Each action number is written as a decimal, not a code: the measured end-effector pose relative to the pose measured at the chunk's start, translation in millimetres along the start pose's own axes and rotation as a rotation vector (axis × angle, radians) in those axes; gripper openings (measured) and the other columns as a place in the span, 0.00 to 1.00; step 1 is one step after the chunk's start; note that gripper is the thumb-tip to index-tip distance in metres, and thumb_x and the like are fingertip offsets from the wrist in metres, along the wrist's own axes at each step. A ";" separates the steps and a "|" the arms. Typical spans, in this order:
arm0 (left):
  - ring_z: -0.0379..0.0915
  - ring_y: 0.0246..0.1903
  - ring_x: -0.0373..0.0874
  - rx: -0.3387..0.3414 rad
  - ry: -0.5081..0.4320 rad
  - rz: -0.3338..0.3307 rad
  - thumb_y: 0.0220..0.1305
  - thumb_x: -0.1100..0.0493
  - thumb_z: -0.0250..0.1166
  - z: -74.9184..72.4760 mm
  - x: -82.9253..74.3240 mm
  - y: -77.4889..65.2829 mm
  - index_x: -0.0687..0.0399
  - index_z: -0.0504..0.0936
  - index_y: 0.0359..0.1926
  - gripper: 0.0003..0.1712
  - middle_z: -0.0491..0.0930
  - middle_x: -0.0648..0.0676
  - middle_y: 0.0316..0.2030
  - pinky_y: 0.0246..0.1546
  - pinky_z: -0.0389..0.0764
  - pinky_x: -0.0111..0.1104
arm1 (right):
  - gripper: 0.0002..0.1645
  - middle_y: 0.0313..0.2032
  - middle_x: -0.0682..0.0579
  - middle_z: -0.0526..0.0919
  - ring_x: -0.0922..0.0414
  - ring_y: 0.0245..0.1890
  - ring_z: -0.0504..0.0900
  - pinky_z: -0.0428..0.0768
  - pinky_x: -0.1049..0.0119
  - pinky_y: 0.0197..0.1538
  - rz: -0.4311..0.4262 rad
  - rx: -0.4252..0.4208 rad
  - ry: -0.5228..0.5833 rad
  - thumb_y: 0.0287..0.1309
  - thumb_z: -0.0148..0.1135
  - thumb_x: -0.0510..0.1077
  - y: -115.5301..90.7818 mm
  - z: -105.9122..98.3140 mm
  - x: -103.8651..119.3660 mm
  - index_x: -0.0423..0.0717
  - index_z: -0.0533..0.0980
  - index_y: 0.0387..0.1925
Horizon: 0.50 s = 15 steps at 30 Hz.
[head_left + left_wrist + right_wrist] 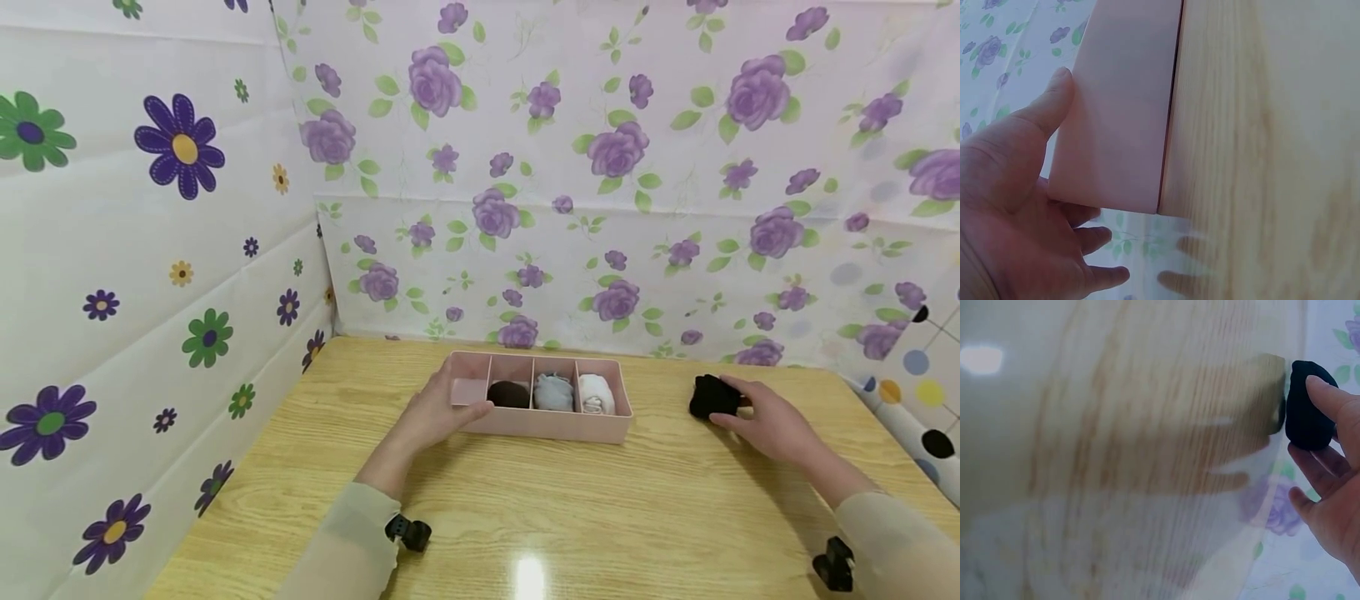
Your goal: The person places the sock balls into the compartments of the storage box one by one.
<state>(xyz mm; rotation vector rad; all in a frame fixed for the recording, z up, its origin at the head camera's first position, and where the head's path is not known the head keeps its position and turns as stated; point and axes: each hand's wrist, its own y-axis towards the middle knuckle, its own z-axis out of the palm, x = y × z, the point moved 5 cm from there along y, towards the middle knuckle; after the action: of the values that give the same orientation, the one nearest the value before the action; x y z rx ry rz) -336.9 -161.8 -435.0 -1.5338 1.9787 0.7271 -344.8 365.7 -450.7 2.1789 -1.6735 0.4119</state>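
A pink divided storage box (555, 425) stands on the table, and my left hand (435, 417) grips its left end. The thumb lies at the front rim with the fingers along the end wall; in the left wrist view the other fingertips show past the box's end (1113, 125). The leftmost compartment is bare. The others hold a dark brown rolled sock (508, 395), a grey rolled sock (553, 392) and a white rolled sock (596, 394). Off to the right, my right hand (780, 425) pinches a black rolled sock (712, 397) between thumb and fingers, close over the tabletop (1147, 425).
The wooden table (570, 500) ends at a flowered cloth backdrop (555, 250) behind the box. Another flower-print sheet (150, 292) hangs along the left side. A dotted cloth (918, 375) borders the right edge.
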 end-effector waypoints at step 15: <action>0.54 0.82 0.69 -0.005 0.041 0.011 0.76 0.36 0.70 -6.1 7.2 -7.4 0.62 0.44 0.90 0.62 0.55 0.68 0.85 0.80 0.49 0.69 | 0.53 0.73 0.23 0.69 0.25 0.68 0.72 0.78 0.28 0.56 -0.051 -0.097 0.059 0.79 0.67 0.59 -0.1 -19.1 42.5 0.34 0.56 0.86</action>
<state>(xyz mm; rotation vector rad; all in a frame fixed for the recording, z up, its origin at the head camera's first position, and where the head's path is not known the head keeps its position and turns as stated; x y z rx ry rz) -331.8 -172.5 -436.3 -1.5538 2.0185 0.7106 -334.0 337.7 -415.0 2.1145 -1.5702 0.3694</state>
